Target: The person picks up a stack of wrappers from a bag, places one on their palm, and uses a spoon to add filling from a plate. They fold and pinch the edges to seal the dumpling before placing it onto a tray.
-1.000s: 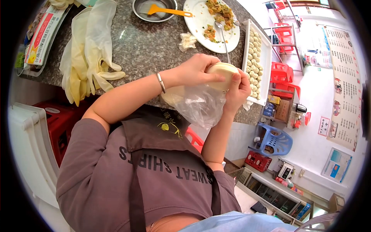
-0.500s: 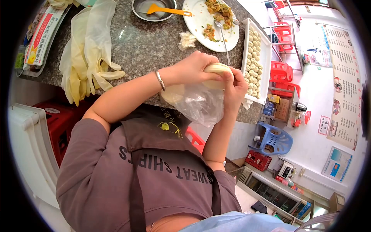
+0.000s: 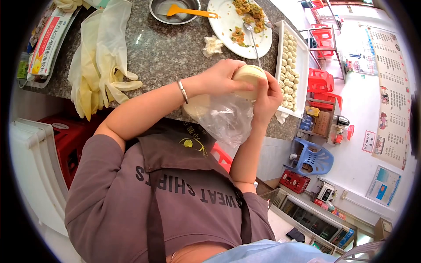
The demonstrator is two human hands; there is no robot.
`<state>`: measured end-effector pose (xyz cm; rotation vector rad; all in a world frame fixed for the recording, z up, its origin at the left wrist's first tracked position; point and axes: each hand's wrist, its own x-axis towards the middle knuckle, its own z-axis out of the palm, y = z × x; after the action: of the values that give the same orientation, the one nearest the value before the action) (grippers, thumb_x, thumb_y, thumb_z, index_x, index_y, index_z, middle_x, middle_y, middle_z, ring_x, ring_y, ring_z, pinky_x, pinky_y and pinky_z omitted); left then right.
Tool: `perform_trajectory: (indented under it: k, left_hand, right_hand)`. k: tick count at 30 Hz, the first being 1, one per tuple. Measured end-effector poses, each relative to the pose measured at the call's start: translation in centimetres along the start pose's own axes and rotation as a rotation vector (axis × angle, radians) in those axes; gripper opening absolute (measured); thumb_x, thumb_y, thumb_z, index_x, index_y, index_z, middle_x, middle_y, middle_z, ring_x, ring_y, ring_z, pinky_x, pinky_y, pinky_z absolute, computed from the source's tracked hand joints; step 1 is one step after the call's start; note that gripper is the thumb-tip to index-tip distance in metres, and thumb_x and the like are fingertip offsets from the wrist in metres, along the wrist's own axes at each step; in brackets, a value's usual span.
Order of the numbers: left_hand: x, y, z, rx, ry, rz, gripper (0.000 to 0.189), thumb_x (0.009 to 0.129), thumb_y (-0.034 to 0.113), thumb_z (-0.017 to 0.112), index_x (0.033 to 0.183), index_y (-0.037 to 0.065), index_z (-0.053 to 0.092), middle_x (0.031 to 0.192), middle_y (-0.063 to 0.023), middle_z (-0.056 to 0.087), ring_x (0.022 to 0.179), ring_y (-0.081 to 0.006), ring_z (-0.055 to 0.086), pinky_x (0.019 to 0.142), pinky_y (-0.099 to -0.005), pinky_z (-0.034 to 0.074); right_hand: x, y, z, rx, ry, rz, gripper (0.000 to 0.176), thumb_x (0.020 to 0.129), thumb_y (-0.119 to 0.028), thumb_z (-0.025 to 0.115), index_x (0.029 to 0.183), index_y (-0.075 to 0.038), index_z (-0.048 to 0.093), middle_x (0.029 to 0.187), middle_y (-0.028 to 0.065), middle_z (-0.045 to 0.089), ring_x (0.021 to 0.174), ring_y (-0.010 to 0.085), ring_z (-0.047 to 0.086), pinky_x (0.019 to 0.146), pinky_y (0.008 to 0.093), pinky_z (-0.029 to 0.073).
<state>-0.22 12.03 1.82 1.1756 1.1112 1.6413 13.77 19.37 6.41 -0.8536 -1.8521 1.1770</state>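
Note:
A stack of round, pale yellow dumpling wrappers (image 3: 249, 75) is held between my two hands above the counter's front edge. My left hand (image 3: 224, 78), with a silver bangle on the wrist, closes round the stack from the left. On its right side, my right hand (image 3: 268, 95) has thumb and fingers pinched at the wrappers' edge. A clear plastic bag (image 3: 230, 118) hangs crumpled just below both hands. Inside or behind the bag, a further pale round mass (image 3: 196, 107) shows; it is partly covered by my left wrist.
A white plate (image 3: 221, 33) with chopped filling and a spoon (image 3: 252, 37) lies beyond my hands. To its right stands a white tray (image 3: 300, 65) of small dumplings. Farther left are a metal bowl (image 3: 154, 11) with an orange spatula (image 3: 193, 12) and rubber gloves (image 3: 107, 52).
The stack of wrappers has turned in my fingers, so its round flat face shows more. Both hands have stayed nearly in place, and the bag still hangs below them.

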Motion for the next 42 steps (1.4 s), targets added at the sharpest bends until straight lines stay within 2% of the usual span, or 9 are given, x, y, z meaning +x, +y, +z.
perform_trajectory:
  k: [6,8,12,15,20,22,26,36,42]
  left_hand:
    - [0.2,0.2,-0.1,0.168,-0.099,-0.045,0.033,0.083,0.024,0.075,0.104,0.001,0.062,0.085,-0.0016,0.063,0.077,-0.0060,0.057,0.067,-0.0243,0.048]
    - [0.2,-0.9,0.5,-0.187,-0.061,-0.071,0.034,0.084,0.019,0.074,0.108,0.000,0.060,0.091,-0.0012,0.063,0.081,-0.0060,0.057,0.070,-0.0238,0.049]
    - [0.3,-0.4,-0.4,-0.012,-0.120,-0.087,0.033,0.085,0.015,0.072,0.110,0.000,0.058,0.095,-0.0012,0.062,0.084,-0.0057,0.057,0.073,-0.0237,0.049]
    - [0.3,-0.5,0.0,0.097,-0.162,-0.117,0.034,0.086,0.013,0.072,0.114,0.001,0.056,0.097,-0.0005,0.062,0.088,-0.0056,0.058,0.076,-0.0239,0.050]
    - [0.2,-0.3,1.0,-0.239,-0.026,-0.115,0.037,0.084,0.014,0.074,0.113,-0.002,0.057,0.100,-0.0060,0.066,0.089,-0.0108,0.064,0.074,-0.0257,0.054]
    - [0.5,-0.2,0.7,-0.226,-0.072,-0.161,0.034,0.086,0.011,0.071,0.114,-0.002,0.057,0.101,-0.0063,0.066,0.093,-0.0125,0.064,0.076,-0.0264,0.055]
    - [0.4,0.9,0.9,-0.326,-0.025,-0.222,0.034,0.090,0.012,0.067,0.117,-0.005,0.057,0.105,-0.0085,0.067,0.094,-0.0122,0.065,0.078,-0.0260,0.054]
    - [0.9,3.2,-1.2,-0.343,0.180,-0.150,0.033,0.093,0.020,0.065,0.116,-0.003,0.060,0.098,-0.0055,0.069,0.084,-0.0074,0.064,0.075,-0.0205,0.051]
    - [-0.8,3.4,-5.0,-0.125,0.165,-0.128,0.029,0.091,0.015,0.067,0.113,-0.003,0.061,0.100,-0.0063,0.069,0.088,-0.0090,0.065,0.077,-0.0232,0.052]
  right_hand:
    - [0.0,0.6,-0.2,-0.084,-0.012,-0.024,0.029,0.089,-0.022,0.070,0.100,0.004,0.065,0.085,0.0044,0.066,0.076,0.0080,0.057,0.068,0.0229,0.047]
    - [-0.1,0.5,0.3,0.016,0.116,-0.009,0.031,0.088,-0.025,0.072,0.097,0.004,0.066,0.085,0.0038,0.066,0.076,0.0076,0.057,0.068,0.0227,0.046]
    - [0.7,2.2,-0.2,-0.077,0.029,-0.143,0.040,0.084,-0.033,0.074,0.095,0.004,0.066,0.082,0.0049,0.067,0.072,0.0107,0.058,0.065,0.0261,0.047]
    - [0.8,1.8,-1.2,-0.205,-0.005,-0.084,0.039,0.083,-0.032,0.074,0.094,0.004,0.066,0.083,0.0082,0.067,0.073,0.0131,0.059,0.066,0.0283,0.048]
    - [0.9,1.9,-0.7,-0.067,0.120,0.027,0.035,0.081,-0.029,0.075,0.092,0.004,0.067,0.079,0.0103,0.067,0.073,0.0152,0.062,0.067,0.0298,0.049]
    - [1.3,1.6,-0.5,-0.173,0.007,-0.144,0.034,0.081,-0.029,0.075,0.089,0.004,0.067,0.076,0.0099,0.067,0.070,0.0147,0.063,0.065,0.0287,0.049]
    - [1.4,1.5,-0.6,-0.059,0.045,0.006,0.035,0.083,-0.030,0.073,0.090,0.003,0.068,0.079,0.0089,0.068,0.071,0.0119,0.062,0.064,0.0260,0.049]
    - [3.5,1.2,1.3,0.159,-0.036,-0.019,0.030,0.090,-0.025,0.066,0.096,0.003,0.070,0.077,0.0038,0.067,0.069,0.0086,0.059,0.062,0.0251,0.048]
    - [4.8,0.8,4.0,0.187,-0.293,0.053,0.027,0.089,-0.023,0.069,0.098,0.003,0.069,0.081,0.0046,0.069,0.073,0.0092,0.061,0.068,0.0244,0.050]
